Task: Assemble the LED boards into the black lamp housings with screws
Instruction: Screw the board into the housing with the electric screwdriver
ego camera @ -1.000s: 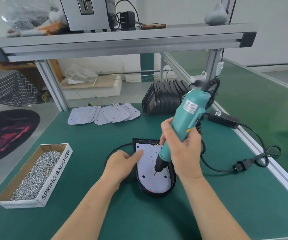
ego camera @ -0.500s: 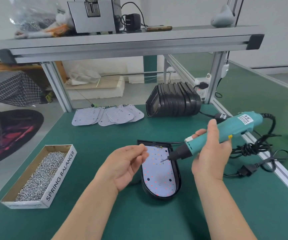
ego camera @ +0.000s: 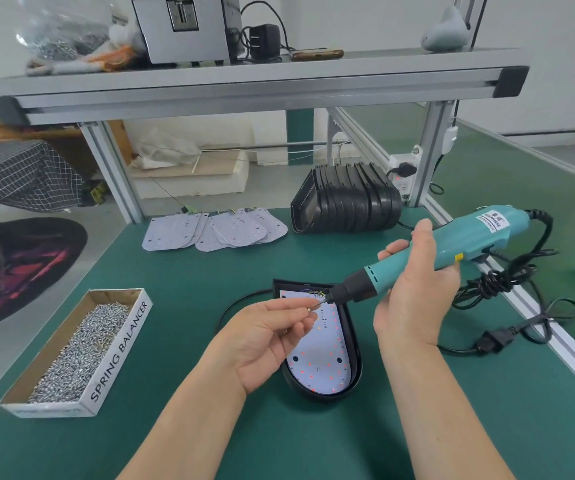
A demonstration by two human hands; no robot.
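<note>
L hand (ego camera: 265, 337) is held palm-up, screw (ego camera: 309, 309) pinched btw thumb & forefinger; R hand (ego camera: 414, 292) is curled round screwdriver (ego camera: 469, 233). 2 forearms are extended fwd.

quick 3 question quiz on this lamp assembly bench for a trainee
1. True or false: the right hand grips the electric screwdriver.
2. What does the left hand pinch at the driver's tip? A) a small screw B) a power cable C) a loose LED board
3. Fill in: the cardboard box lies on the person's ___ side of the lamp housing.
Key: 1 true; 2 A; 3 left.
</note>
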